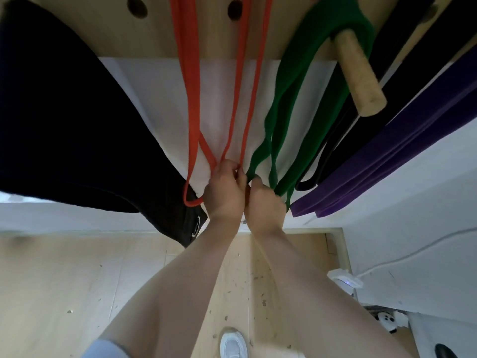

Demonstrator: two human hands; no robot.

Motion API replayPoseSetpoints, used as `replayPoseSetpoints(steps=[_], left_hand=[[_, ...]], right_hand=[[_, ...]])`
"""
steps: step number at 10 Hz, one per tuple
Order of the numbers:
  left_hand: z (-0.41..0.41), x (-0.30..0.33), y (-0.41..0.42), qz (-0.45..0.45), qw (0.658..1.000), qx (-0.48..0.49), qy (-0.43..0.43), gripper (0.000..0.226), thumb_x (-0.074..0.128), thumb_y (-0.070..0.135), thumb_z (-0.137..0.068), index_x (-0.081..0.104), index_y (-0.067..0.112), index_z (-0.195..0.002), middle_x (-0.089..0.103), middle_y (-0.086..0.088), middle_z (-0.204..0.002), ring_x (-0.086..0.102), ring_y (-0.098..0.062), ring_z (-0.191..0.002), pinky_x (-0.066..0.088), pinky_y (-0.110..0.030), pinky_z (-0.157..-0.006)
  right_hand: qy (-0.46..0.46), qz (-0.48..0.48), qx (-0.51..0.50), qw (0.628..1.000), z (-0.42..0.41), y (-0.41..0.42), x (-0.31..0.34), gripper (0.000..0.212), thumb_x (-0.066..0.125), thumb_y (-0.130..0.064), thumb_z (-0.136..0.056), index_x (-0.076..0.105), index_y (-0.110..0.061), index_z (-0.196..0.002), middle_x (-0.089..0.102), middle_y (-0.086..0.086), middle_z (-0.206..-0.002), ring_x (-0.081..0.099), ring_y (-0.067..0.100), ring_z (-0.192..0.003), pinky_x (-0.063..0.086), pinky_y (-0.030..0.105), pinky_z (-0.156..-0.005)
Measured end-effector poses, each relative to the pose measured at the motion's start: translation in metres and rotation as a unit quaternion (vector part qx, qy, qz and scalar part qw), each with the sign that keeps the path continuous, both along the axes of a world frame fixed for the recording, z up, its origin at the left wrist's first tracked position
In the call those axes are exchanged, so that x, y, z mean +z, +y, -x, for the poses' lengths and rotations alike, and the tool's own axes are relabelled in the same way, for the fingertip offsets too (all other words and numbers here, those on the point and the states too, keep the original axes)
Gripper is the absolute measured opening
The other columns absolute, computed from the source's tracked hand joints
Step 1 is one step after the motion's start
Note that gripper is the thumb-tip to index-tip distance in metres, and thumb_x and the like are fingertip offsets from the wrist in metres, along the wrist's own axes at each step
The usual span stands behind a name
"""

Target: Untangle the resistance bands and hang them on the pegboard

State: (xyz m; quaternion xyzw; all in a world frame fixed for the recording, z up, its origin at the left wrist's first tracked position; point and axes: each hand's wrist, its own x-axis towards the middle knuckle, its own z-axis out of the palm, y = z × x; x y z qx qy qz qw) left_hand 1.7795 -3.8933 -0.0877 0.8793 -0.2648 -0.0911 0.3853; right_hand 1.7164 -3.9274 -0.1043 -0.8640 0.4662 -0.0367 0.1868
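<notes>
Bands [291,104] hang from wooden pegboard [134,34] above pale wood floor [77,280].

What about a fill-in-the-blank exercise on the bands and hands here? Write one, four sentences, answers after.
1. The left hand grips strands of the ____ band.
2. The green band hangs from a wooden ____.
3. The right hand holds its grip on the ____ band.
4. Furthest right hangs the wide ____ band.

Missing words: orange; peg; green; purple
</notes>
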Motion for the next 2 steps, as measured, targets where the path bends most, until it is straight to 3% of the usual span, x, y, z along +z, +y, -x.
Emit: replayPoseSetpoints(steps=[2], left_hand=[[0.0027,-0.0072,0.0011,0.006,1.000,-0.006,0.029,0.018,0.045,0.019,-0.094,0.059,0.009,-0.101,0.061,-0.008,-0.097,0.060,-0.027,-0.082,0.051,-0.039,-0.070]], right_hand=[[-0.031,-0.038,-0.013,0.999,0.0007,-0.0051,0.0030,0.033,0.035,-0.020,-0.100,0.039,-0.011,-0.132,0.066,0.011,-0.102,0.064,0.033,-0.094,0.038,0.031,-0.065]])
